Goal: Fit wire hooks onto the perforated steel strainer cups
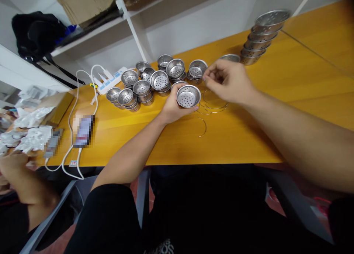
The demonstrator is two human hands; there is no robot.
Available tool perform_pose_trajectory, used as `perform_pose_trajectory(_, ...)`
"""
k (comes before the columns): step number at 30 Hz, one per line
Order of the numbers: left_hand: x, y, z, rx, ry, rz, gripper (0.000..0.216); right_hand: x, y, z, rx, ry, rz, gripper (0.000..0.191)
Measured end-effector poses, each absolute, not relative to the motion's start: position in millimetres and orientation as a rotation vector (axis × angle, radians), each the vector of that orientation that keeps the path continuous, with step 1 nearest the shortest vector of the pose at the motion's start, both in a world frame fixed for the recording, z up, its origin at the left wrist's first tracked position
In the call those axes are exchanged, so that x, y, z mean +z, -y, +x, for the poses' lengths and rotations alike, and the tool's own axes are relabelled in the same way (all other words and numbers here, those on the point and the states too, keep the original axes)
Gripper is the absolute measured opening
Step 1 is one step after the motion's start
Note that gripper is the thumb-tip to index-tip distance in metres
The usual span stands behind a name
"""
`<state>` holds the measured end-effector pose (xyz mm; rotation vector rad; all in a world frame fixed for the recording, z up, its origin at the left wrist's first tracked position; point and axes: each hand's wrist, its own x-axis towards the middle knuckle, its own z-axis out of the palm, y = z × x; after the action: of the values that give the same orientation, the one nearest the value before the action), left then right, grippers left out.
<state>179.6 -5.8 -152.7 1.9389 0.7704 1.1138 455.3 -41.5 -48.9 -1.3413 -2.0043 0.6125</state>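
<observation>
My left hand [173, 108] is wrapped around a small perforated metal cup [188, 96], its open mouth and holed base facing me. To the right and slightly higher, my right hand [228, 80] is closed in a pinch, with a thin metal wire [197, 76] showing at the fingertips. Several curved wires [215, 108] lie on the table below that hand, and a single bent wire [205, 126] lies nearer to me. Just behind my hands stands another perforated cup [197, 67], and part of one more cup [231, 57] shows past my right hand.
Several stacked perforated cups [142, 87] stand left of my hands. A tall cup stack [256, 40] rises at the back right of the wooden table [171, 147]. A power strip [112, 80], white cables and a phone [84, 131] lie at left. Another person's arm [23, 176] is at far left.
</observation>
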Motion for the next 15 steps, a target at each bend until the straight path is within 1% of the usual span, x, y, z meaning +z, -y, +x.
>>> perform_pose_trajectory(2, -151.8, 6.7, 179.9, 1.124, -0.742, 1.932, 0.11, -48.6, 42.7, 454.0, 0.645, 1.987, -1.323, 0.07)
perform_pose_trajectory(10, -149.4, 5.3, 177.9, 1.11, -0.775, 1.982, 0.113, -49.3, 40.5, 455.9, 0.659, 1.995, -1.313, 0.07)
perform_pose_trajectory(15, -153.8, 8.3, 181.1, 1.079, -0.809, 1.879, 0.12, -54.3, 37.7, 457.4, 0.674, 1.954, -1.28, 0.063)
